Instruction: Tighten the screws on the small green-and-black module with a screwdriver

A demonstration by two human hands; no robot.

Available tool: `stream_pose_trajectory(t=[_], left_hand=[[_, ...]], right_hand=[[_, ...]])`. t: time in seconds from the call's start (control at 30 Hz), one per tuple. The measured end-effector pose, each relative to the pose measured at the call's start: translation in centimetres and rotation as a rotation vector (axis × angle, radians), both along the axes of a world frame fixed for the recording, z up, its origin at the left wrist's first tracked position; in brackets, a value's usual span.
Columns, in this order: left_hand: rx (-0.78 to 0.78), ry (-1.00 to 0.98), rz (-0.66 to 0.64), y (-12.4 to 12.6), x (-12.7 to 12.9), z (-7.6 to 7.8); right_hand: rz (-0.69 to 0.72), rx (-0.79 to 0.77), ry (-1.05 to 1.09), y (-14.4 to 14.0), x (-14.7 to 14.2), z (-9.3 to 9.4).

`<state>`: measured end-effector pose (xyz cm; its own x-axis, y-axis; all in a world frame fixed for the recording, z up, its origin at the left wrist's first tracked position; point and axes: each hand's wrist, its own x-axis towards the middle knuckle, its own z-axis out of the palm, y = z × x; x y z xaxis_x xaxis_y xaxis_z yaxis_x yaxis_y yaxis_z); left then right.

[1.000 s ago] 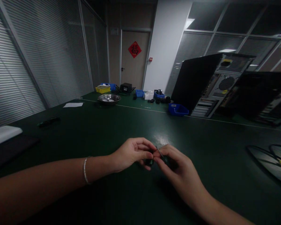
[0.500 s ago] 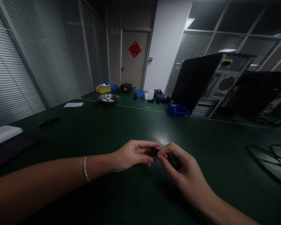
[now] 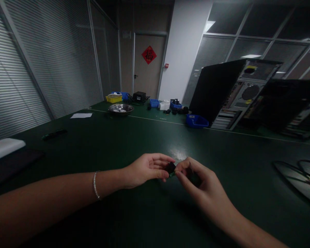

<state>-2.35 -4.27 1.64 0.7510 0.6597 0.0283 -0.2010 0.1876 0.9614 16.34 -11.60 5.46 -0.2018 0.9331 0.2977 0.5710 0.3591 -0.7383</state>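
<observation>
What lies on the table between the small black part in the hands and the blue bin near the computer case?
Only bare green table, seen from the head camera, between small black part and blue bin.

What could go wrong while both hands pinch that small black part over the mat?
The black part is held only by fingertips of the left hand and right hand; a slipped grip could likely drop it. On the dark green mat, in this dim light, it may be hard to find. Its details are too dark to see, so misalignment could go unnoticed.
</observation>
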Motion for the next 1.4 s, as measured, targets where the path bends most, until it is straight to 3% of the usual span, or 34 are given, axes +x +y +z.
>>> stream_pose_trajectory(t=[0.37,0.63,0.87,1.07,1.3,1.4], left_hand=[[0.006,0.055,0.047,-0.3,0.1,-0.1],[0.172,0.049,0.016,-1.1,0.0,0.1],[0.259,0.219,0.174,-2.0,0.2,1.0],[0.359,0.265,0.217,-2.4,0.4,1.2],[0.285,0.140,0.224,-1.8,0.0,1.2],[0.217,0.108,0.293,-0.7,-0.3,1.1]], right_hand=[[-0.035,0.008,0.004,0.4,0.1,-0.7],[-0.057,-0.049,0.133,0.4,-0.6,-1.0],[-0.062,-0.167,0.134,0.1,-1.2,-0.8],[-0.071,-0.094,0.162,0.0,-1.6,-1.5],[-0.099,-0.136,0.213,0.6,-0.8,-1.9],[-0.067,-0.164,0.258,0.8,-0.3,-2.2]])
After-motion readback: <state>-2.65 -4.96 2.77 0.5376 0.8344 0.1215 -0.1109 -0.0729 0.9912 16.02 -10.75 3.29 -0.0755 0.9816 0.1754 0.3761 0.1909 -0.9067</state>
